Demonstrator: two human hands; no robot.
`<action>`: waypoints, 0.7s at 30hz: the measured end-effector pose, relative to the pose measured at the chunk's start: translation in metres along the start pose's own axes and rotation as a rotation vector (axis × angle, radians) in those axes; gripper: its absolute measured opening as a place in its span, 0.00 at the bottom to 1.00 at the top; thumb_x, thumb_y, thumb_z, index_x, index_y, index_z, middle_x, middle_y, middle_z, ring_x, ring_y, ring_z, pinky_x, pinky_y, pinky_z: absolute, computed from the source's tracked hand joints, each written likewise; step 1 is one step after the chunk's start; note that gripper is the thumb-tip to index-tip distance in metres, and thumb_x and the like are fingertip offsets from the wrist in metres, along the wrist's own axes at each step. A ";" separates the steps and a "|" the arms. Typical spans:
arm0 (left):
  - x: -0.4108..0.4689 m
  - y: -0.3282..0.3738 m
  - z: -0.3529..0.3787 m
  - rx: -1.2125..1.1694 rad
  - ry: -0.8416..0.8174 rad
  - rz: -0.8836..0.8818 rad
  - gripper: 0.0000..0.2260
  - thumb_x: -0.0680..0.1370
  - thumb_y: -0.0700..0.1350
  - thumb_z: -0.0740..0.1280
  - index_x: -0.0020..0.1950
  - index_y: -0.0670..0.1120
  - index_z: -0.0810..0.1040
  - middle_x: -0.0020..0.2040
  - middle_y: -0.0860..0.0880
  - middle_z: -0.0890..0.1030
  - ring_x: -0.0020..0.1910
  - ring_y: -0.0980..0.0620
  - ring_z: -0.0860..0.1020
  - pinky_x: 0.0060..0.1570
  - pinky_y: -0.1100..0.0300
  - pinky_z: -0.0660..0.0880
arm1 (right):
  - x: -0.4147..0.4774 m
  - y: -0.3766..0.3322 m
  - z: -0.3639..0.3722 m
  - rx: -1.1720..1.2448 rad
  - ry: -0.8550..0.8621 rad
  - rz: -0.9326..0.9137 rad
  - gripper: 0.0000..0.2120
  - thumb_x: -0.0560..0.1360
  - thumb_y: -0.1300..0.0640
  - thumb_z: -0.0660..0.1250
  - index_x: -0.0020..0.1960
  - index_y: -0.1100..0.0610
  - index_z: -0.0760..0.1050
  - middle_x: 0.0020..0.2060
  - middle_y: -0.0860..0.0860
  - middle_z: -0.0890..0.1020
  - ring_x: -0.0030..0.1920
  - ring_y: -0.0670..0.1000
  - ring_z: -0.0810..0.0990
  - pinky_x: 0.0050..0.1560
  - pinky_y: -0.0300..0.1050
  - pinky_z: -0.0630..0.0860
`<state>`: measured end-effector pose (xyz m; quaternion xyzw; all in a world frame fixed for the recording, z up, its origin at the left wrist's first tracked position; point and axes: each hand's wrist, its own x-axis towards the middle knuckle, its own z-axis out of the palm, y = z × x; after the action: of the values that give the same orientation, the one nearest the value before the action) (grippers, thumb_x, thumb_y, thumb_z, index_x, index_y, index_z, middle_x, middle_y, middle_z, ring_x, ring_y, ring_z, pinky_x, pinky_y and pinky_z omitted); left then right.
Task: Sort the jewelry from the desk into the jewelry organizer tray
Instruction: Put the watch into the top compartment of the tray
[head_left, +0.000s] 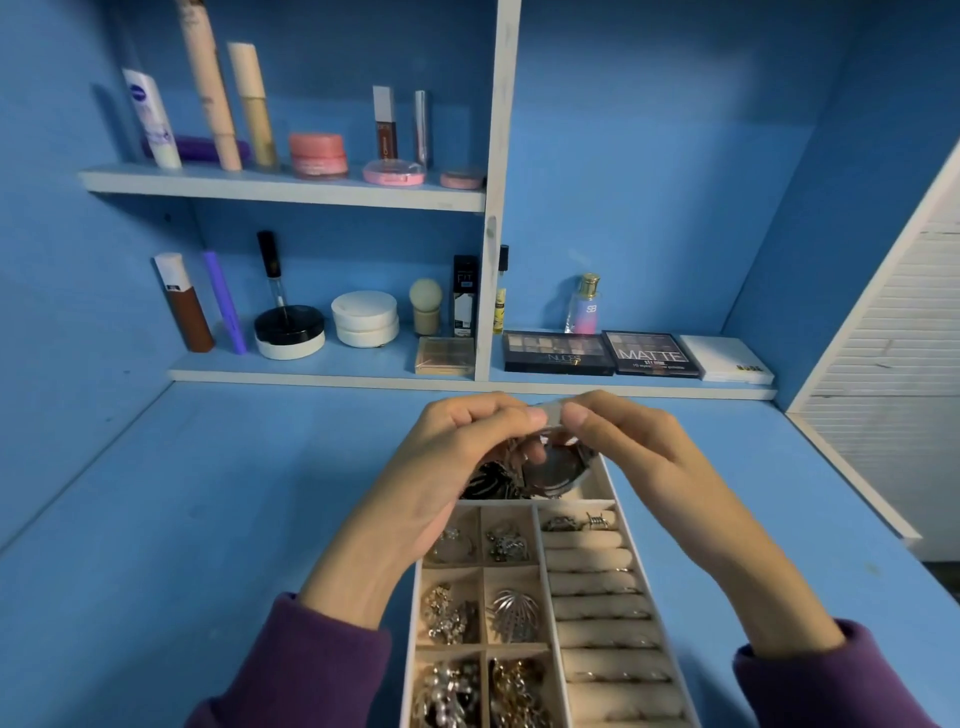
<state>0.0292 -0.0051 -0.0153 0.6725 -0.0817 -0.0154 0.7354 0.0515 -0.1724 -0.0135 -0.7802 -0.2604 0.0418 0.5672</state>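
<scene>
A beige jewelry organizer tray (619, 512) lies on the blue desk in front of me, its small compartments filled with gold and silver pieces and its right column made of ring rolls. Over the tray's far end, my left hand (457, 457) and my right hand (628, 441) both pinch the band of a silver wristwatch (553, 465). The watch's round case hangs below my fingertips, above the tray's far compartment. A dark patterned piece (485, 480) lies in that compartment, partly hidden by my left hand.
The blue desk (208, 519) spreads on both sides of the tray. Shelves behind hold cosmetics: eyeshadow palettes (597, 353), jars (363, 318), tubes and bottles. A white slatted panel (893, 395) stands at the right edge.
</scene>
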 end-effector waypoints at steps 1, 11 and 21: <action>0.000 -0.001 -0.001 0.022 -0.009 0.007 0.07 0.68 0.47 0.67 0.35 0.45 0.80 0.29 0.51 0.78 0.33 0.58 0.75 0.38 0.68 0.71 | 0.000 0.000 -0.001 0.009 -0.012 0.019 0.15 0.71 0.44 0.62 0.41 0.55 0.77 0.35 0.49 0.80 0.38 0.53 0.74 0.45 0.53 0.69; -0.001 -0.005 -0.001 0.143 -0.022 -0.002 0.06 0.67 0.46 0.66 0.33 0.45 0.77 0.26 0.52 0.75 0.30 0.57 0.73 0.37 0.69 0.69 | 0.002 0.008 0.007 0.268 -0.045 0.073 0.09 0.67 0.55 0.66 0.33 0.61 0.74 0.31 0.53 0.77 0.37 0.50 0.75 0.49 0.49 0.66; 0.001 -0.001 0.000 -0.330 -0.004 0.083 0.08 0.72 0.44 0.64 0.44 0.41 0.78 0.35 0.50 0.81 0.36 0.55 0.77 0.40 0.65 0.74 | 0.008 0.025 0.009 0.629 -0.203 0.111 0.29 0.61 0.50 0.78 0.57 0.58 0.73 0.50 0.54 0.81 0.52 0.53 0.77 0.54 0.49 0.76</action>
<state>0.0299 -0.0049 -0.0162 0.5385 -0.1073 0.0005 0.8358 0.0643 -0.1667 -0.0379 -0.5717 -0.2470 0.2284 0.7484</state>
